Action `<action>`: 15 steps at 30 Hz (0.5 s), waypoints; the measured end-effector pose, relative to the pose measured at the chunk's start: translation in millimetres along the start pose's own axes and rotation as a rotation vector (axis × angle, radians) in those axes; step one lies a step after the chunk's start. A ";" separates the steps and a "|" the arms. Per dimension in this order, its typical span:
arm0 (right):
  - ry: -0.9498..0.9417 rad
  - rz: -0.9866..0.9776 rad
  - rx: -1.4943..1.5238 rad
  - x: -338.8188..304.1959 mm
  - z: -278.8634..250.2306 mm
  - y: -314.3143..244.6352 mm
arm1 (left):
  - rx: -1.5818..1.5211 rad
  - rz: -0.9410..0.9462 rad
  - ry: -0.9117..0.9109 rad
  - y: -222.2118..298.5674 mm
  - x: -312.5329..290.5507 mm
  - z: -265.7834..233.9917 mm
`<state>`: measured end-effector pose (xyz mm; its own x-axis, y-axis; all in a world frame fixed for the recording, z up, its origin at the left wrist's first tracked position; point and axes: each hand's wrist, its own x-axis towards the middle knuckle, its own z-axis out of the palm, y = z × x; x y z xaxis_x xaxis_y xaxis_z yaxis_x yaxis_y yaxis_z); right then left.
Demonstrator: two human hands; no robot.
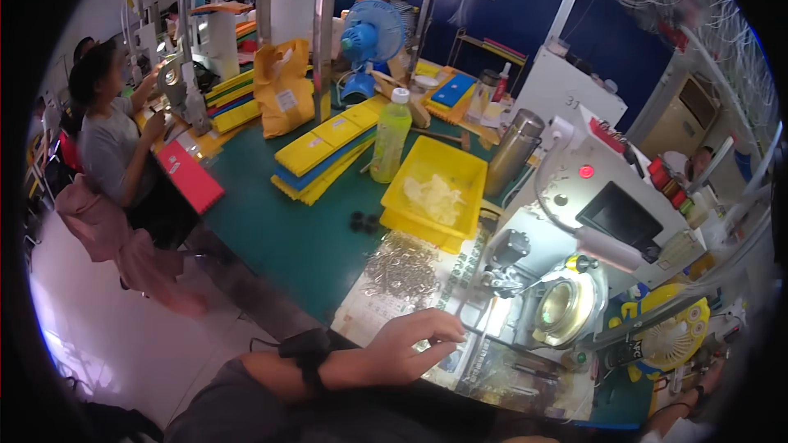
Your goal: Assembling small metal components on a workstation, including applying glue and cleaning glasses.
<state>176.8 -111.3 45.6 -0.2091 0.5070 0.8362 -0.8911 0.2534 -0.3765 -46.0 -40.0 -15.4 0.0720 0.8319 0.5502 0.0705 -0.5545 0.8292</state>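
Observation:
My left hand (410, 347), with a black band and device (308, 354) on its wrist, reaches in from the lower left. Its thumb and fingertips are brought together at the front edge of a lit machine (525, 258); whatever is between them is too small to make out. Just beyond the hand, a heap of small metal parts (402, 269) lies on a pale printed sheet (357, 312). To the right of the fingers is the machine's bright round bowl (560, 309), beside a small grey motor (513, 246). My right hand is out of sight.
Behind the heap, a yellow tray (472, 197) holds a clear plastic bag. A green bottle (391, 138), a steel flask (515, 152) and stacked yellow and blue trays (328, 139) stand farther back. A yellow fan (669, 328) is at right. Another person (115, 131) sits at left.

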 end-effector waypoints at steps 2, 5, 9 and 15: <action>-0.014 -0.001 0.007 -4.5 3.8 -0.7 | 0.032 -0.020 -0.003 -2.1 -5.6 -0.2; -0.016 0.008 0.005 -8.5 9.8 -4.6 | 0.025 0.020 -0.001 -10.0 -9.4 1.2; -0.003 0.024 0.015 -11.4 12.0 -7.2 | -0.020 -0.129 -0.013 -5.1 -12.7 -0.1; 0.041 0.065 -0.047 -5.0 5.5 -7.7 | 0.177 0.267 -0.109 69.6 3.8 -61.8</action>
<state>182.5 -120.3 46.5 -0.2486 0.5567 0.7926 -0.8559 0.2568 -0.4488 -102.4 -74.2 50.5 0.2166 0.6551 0.7238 0.2058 -0.7554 0.6221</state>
